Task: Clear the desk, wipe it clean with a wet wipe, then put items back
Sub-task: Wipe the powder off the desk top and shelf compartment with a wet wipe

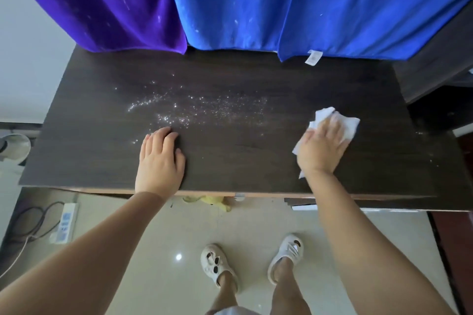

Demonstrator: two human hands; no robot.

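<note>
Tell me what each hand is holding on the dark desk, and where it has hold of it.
The right hand presses flat on the middle of the crumpled white wet wipe. The left hand holds nothing; it rests on the dark wooden desk.

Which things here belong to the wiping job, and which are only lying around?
Job: wet wipe pressed flat under the right hand; dark desk; white crumbs; left hand resting on the desk.

Lying about: power strip; blue cloth; purple cloth.
</note>
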